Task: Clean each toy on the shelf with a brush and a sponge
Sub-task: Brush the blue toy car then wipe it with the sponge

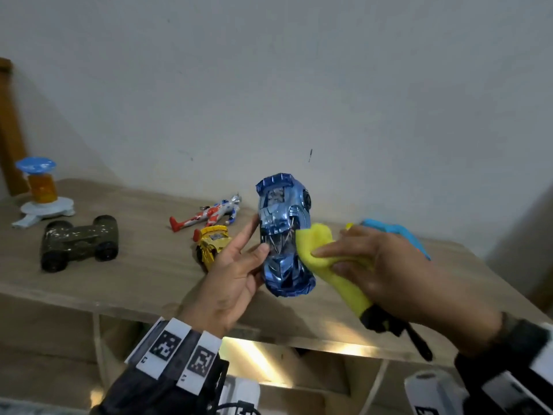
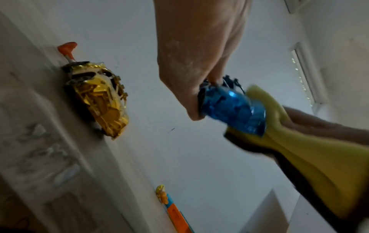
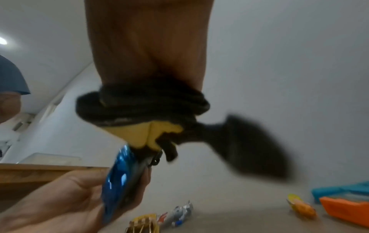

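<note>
A shiny blue toy car (image 1: 282,235) is held up above the wooden shelf (image 1: 134,280), nose toward me. My left hand (image 1: 257,244) grips it from the left, thumb on its roof and fingers behind it. My right hand (image 1: 329,259) holds a yellow sponge (image 1: 317,244) with a dark scouring side and presses it against the car's right flank. A black brush (image 1: 419,342) is in the same hand, sticking out below the palm. In the left wrist view the sponge (image 2: 299,149) wraps the car (image 2: 229,108). The right wrist view shows the brush's bristles (image 3: 253,149), blurred.
On the shelf lie a gold toy car (image 1: 212,244), a red and silver figure (image 1: 209,215), a dark green car (image 1: 79,242), a blue and orange spinner toy (image 1: 40,190) at the far left and a blue toy (image 1: 398,235) behind my right hand. A wall backs the shelf.
</note>
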`<state>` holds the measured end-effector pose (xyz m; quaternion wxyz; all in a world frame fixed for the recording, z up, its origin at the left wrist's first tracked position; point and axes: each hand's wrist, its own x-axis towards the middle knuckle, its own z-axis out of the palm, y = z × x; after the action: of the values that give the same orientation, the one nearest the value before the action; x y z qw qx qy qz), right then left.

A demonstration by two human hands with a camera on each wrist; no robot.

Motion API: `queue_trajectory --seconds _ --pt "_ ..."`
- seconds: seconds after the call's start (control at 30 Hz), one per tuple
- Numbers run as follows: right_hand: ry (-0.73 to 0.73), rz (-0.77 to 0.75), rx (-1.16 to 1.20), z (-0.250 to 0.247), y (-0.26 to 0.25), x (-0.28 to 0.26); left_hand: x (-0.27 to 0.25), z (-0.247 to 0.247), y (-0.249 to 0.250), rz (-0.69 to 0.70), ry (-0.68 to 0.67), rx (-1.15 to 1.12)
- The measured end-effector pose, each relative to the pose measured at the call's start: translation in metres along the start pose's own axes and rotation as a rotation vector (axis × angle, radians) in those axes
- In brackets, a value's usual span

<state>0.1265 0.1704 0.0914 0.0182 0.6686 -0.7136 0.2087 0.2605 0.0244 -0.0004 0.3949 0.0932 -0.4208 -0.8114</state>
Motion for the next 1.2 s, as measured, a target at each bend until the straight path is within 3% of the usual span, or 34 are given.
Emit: queue_trajectory --seconds 0.07,0.1,0.13,0.23,0.33,0.4,0.5,0.57,0.63,0.73,0.83,0.9,0.93,0.97,1.03,1.1,1.13,1.2 --pt "-0.218 0.033 -0.120 -0.015 0.000 -0.011 -0.002 -0.001 -0.001 0.011 0.031 0.056" --pt "-0.238 0.075 -0.165 -0.023 0.000 -0.013 -0.002 -0.001 -0.002 0.016 0.044 0.076" --pt "-0.167 0.115 -0.170 -0.029 0.001 -0.014 -0.004 0.000 -0.003 0.018 0.055 0.099" --pt "0.235 0.122 -0.062 -0.030 0.012 -0.007 -0.010 0.009 -0.011 0.041 0.054 0.214" --pt "0.417 0.082 -0.118 -0.014 0.020 0.006 -0.014 0.022 -0.021 0.093 0.058 0.324" --pt "0.290 0.097 -0.124 -0.006 0.021 0.007 -0.015 0.025 -0.026 0.140 0.074 0.377" --pt "-0.053 0.078 -0.238 -0.012 0.012 -0.003 -0.013 0.021 -0.028 0.198 0.113 0.464" --pt "-0.022 0.041 -0.229 -0.020 0.002 -0.005 -0.012 0.018 -0.030 0.226 0.138 0.509" --pt "0.141 -0.016 -0.195 -0.022 -0.008 -0.001 -0.012 0.019 -0.034 0.232 0.151 0.554" --pt "0.212 -0.084 -0.365 -0.008 -0.012 0.013 -0.013 0.027 -0.038 0.207 0.116 0.578" --pt "0.049 -0.121 -0.406 0.012 -0.013 0.018 -0.012 0.028 -0.037 0.200 0.157 0.555" --pt "-0.110 -0.105 -0.345 0.010 -0.012 0.009 -0.010 0.023 -0.032 0.168 0.192 0.497" --pt "-0.119 -0.091 -0.267 0.005 -0.012 0.007 -0.009 0.020 -0.028 0.149 0.204 0.462" --pt "-0.082 -0.061 -0.188 0.000 -0.012 0.005 -0.007 0.017 -0.026 0.130 0.213 0.425" --pt "0.155 0.000 -0.082 -0.005 -0.007 0.006 -0.004 0.013 -0.022 0.098 0.208 0.332" --pt "0.303 -0.005 -0.111 -0.002 -0.007 0.009 -0.002 0.013 -0.022 0.068 0.203 0.255" --pt "0.262 -0.039 -0.141 0.003 -0.008 0.009 0.000 0.013 -0.022 0.054 0.202 0.232" --pt "-0.062 -0.122 -0.185 0.011 -0.013 -0.001 0.001 0.012 -0.022 0.041 0.205 0.189"
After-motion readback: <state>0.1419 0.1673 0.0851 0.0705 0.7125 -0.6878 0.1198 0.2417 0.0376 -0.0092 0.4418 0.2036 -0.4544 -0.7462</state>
